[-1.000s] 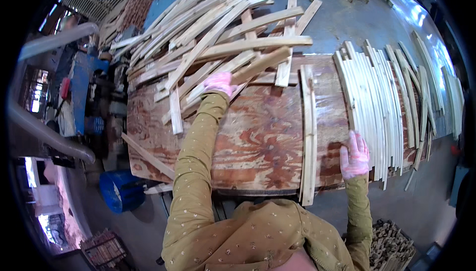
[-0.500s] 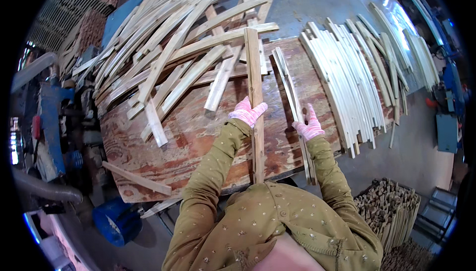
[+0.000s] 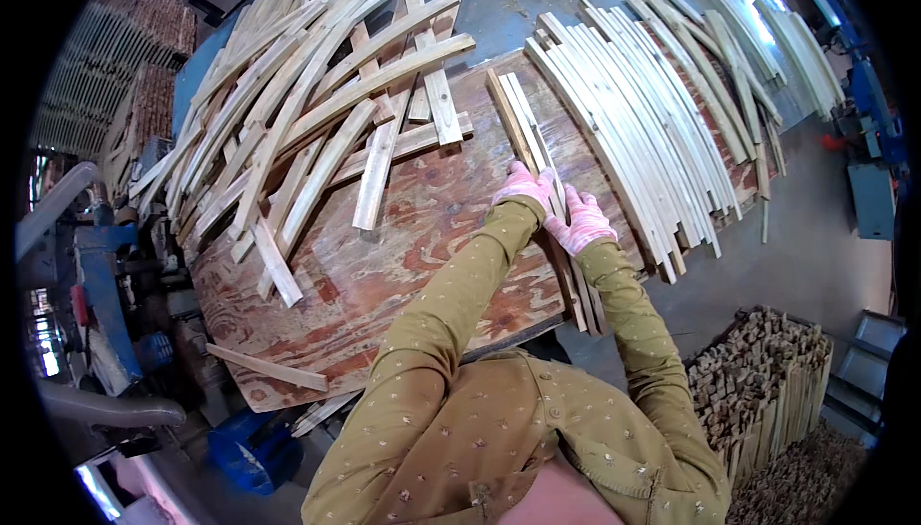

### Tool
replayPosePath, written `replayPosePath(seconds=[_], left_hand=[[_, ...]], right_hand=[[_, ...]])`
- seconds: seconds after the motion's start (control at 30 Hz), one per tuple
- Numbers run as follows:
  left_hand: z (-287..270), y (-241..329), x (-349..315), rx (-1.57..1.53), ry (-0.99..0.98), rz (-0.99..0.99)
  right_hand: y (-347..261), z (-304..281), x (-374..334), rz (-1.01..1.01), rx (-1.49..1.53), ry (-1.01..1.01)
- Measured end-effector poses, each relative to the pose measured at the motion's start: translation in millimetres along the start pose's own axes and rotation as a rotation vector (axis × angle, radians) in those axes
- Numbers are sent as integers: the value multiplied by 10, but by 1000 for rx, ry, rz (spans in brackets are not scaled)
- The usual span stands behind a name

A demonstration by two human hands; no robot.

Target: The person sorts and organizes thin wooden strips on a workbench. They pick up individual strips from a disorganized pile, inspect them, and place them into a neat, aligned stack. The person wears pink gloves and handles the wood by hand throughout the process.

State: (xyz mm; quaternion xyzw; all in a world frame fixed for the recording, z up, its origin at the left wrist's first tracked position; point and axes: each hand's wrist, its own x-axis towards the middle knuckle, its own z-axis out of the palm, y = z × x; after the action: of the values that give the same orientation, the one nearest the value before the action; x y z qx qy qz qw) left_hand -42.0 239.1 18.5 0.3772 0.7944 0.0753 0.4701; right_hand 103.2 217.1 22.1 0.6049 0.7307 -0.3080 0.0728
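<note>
Side by side near the table's right front lie a tan wooden strip (image 3: 513, 120) and a paler wooden strip (image 3: 528, 107), lengthwise away from me. My left hand (image 3: 525, 185), in a pink-and-white glove, is closed round the tan strip from its left. Just nearer and to the right, my right hand (image 3: 581, 222), gloved alike, grips the strips with its thumb across them. Both hands hide the strips' middle, and the near ends stick out toward the table edge. Right of them, a row of pale strips (image 3: 633, 131) lies closely packed.
A jumbled heap of wooden strips (image 3: 317, 74) covers the table's far left. One loose strip (image 3: 267, 369) lies at the near left corner of the worn table (image 3: 384, 285). A blue bucket (image 3: 254, 453) and blue machinery (image 3: 106, 285) stand left; bundled strips (image 3: 758, 381) stand right.
My left hand has moved the tan strip rightward, against the paler strip. My right hand, spread before, has moved slightly up and left onto the strips. The view has shifted.
</note>
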Motion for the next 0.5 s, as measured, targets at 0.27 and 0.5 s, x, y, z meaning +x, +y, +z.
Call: replayPosePath(seconds=[0.27,0.5], left_hand=[[17,-406,293,-532,-74,287],[-211,-705,472,-50,240,330]], right_hand=[[252,-37,142,-77,167,-103],[502,158,347,-185,209,45]])
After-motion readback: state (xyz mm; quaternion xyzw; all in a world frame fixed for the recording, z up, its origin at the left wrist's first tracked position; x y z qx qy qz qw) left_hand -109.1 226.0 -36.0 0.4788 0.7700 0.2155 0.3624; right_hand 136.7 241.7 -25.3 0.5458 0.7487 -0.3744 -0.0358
